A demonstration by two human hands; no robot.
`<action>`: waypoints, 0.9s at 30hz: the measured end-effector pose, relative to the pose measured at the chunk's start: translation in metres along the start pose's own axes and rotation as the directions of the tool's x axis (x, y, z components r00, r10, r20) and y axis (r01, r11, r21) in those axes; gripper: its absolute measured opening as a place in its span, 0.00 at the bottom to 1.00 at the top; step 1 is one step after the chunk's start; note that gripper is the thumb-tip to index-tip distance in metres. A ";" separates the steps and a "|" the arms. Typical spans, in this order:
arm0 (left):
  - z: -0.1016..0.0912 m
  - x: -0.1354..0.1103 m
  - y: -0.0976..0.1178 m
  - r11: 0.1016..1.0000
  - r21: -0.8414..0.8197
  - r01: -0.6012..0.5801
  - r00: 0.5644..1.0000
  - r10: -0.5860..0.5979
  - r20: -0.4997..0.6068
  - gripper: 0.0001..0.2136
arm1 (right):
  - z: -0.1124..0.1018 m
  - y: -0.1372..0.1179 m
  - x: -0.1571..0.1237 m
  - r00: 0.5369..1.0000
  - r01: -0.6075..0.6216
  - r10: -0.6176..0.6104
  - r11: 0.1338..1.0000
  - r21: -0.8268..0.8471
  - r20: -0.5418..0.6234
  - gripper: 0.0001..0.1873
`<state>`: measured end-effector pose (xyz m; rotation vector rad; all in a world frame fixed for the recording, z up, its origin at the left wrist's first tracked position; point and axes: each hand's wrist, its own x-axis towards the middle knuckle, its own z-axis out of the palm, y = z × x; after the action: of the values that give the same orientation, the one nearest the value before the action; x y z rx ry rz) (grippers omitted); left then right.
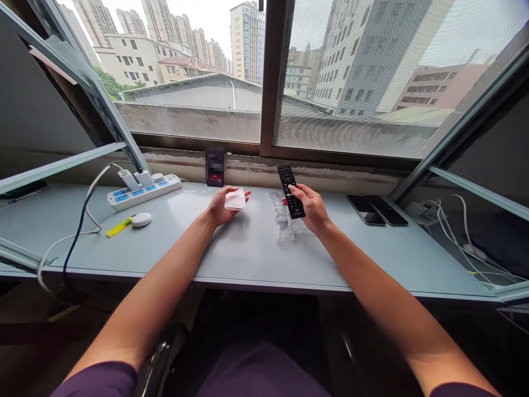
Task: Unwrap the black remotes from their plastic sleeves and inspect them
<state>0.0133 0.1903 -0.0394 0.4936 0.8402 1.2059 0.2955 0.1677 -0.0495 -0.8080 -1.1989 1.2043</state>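
Observation:
My right hand [313,208] grips a black remote control [290,189], held tilted above the grey table [248,253] with its buttons facing up. My left hand [223,205] holds a small clear plastic piece [235,199] between thumb and fingers, just above the tabletop. A clear plastic bag [280,216] with something inside lies flat on the table between the two hands, partly under the remote.
A white power strip [142,189] with plugs and cables sits at the back left. A white oval object [141,219] and a yellow marker [118,227] lie nearby. Two dark phones [377,210] rest at the right. A small dark device [215,166] stands on the window ledge.

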 end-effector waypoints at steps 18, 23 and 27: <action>0.000 0.000 -0.001 1.000 0.005 -0.001 1.000 0.001 -0.004 0.25 | -0.005 -0.005 0.002 0.961 -0.275 0.271 0.935 0.223 0.052 0.17; 0.000 0.001 -0.001 1.000 -0.002 -0.010 1.000 0.010 0.000 0.29 | -0.004 -0.007 0.003 0.949 -0.316 0.298 0.910 0.268 0.106 0.12; 0.000 0.000 -0.001 1.000 -0.012 -0.007 1.000 0.007 -0.002 0.29 | -0.003 -0.005 0.002 0.971 -0.226 0.199 0.943 0.244 0.130 0.14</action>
<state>0.0138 0.1904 -0.0400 0.4857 0.8330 1.2181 0.2994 0.1687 -0.0451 -0.6982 -1.0280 1.5612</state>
